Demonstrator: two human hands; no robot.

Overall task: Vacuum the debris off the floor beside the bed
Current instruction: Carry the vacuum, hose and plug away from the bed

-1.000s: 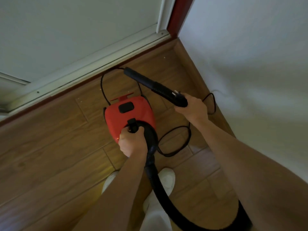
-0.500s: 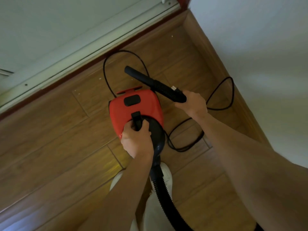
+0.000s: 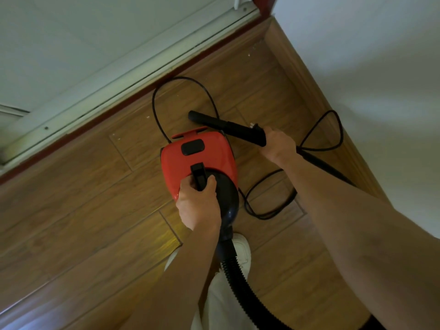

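Observation:
A small red vacuum cleaner [image 3: 197,158] with a black front hangs above the wooden floor [image 3: 71,198]. My left hand [image 3: 197,206] grips its black carry handle [image 3: 198,176]. My right hand [image 3: 276,144] is closed around the black nozzle tube [image 3: 226,127], which points left and away over the floor. A black ribbed hose [image 3: 238,277] runs from the vacuum's front down past my leg. Small pale specks of debris [image 3: 248,54] lie near the far corner and by the door sill.
A black power cord [image 3: 269,206] loops on the floor behind and to the right of the vacuum. A white sliding door frame [image 3: 133,75] runs along the far side. A white wall with wooden skirting [image 3: 309,86] closes the right. My white shoe [image 3: 242,251] stands below the vacuum.
The view has tilted down and back from the corner. The vacuum and both hands sit lower in the frame, and more of the cord loop on the right shows.

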